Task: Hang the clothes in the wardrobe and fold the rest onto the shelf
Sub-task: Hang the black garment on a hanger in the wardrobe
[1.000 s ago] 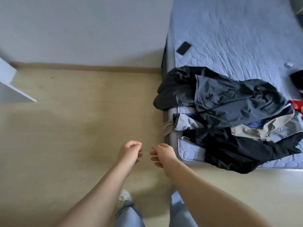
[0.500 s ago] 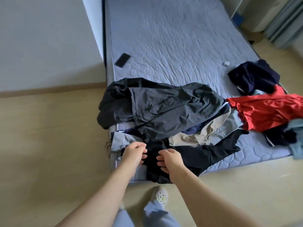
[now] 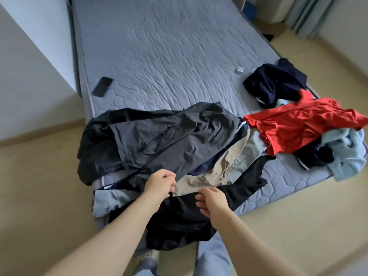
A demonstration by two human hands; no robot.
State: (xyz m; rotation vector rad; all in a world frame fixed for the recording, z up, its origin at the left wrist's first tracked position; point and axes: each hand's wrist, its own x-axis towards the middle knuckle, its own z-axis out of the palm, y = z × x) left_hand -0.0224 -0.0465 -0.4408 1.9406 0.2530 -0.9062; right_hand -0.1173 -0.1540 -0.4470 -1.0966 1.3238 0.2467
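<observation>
A phone (image 3: pixel 103 87) lies on the bed (image 3: pixel 159 46) at left. Beside it a dark jacket (image 3: pixel 159 140) tops the near pile. The left hand (image 3: pixel 160 183) is curled at the jacket's hem; whether it pinches cloth I cannot tell. The right hand (image 3: pixel 213 200) hangs released, fingers loosely bent, over a black garment (image 3: pixel 179 220). A red top (image 3: pixel 298 128) lies further right. The step looks like choosing a piece. Next, grip the jacket at the shoulders and lift it clear for hanging.
</observation>
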